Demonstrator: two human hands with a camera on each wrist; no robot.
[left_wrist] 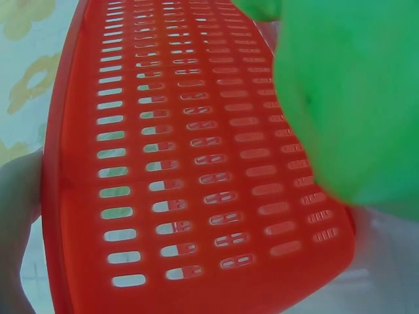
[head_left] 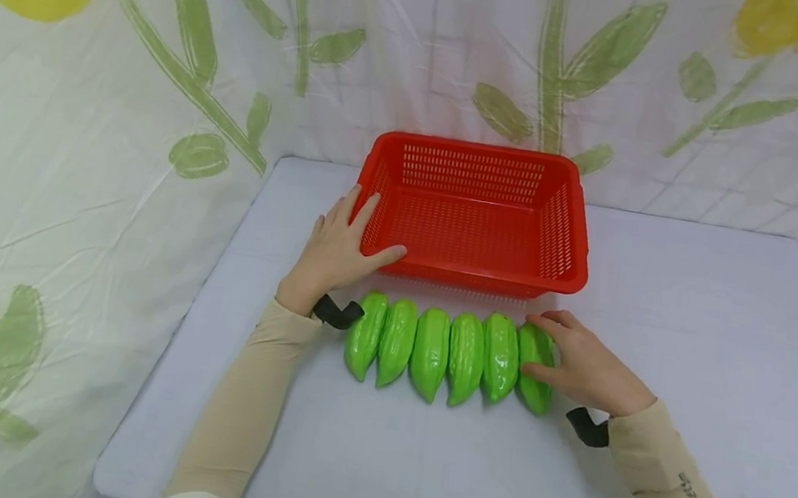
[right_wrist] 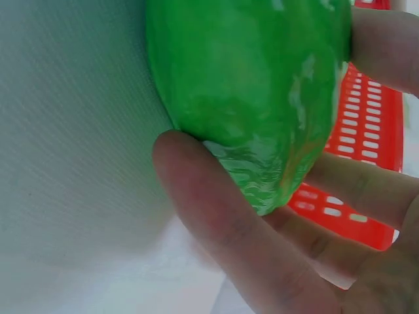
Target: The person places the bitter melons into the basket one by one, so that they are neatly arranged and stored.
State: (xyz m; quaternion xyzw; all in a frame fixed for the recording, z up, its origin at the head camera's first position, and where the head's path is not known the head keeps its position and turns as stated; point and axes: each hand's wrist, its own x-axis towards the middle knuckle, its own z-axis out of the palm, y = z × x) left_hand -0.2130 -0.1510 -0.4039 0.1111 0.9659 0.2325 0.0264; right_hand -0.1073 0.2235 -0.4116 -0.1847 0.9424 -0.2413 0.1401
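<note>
Nearest, 2 sleeved forearms reach forward over the pale table (head_left: pixel 697 339); just beyond them 6 green gourds (head_left: pixel 430 352) lie side by side in a row (touching or almost touching one another), their long sides running away from the person; the right hand (head_left: pixel 584 364) grips the rightmost gourd (head_left: pixel 533 366), thumb on its near side and fingers curled over its far end, which the right wrist view confirms; the gourd lies on the table at the row's right end. The 2 hands are well apart; the left hand (head_left: pixel 337 248) rests with straight fingers on the near left corner of the red basket (head_left: pixel 561 280), thumb along the front rim. The basket sits just behind the row; behind it hangs a flowered cloth (head_left: pixel 71 96).
</note>
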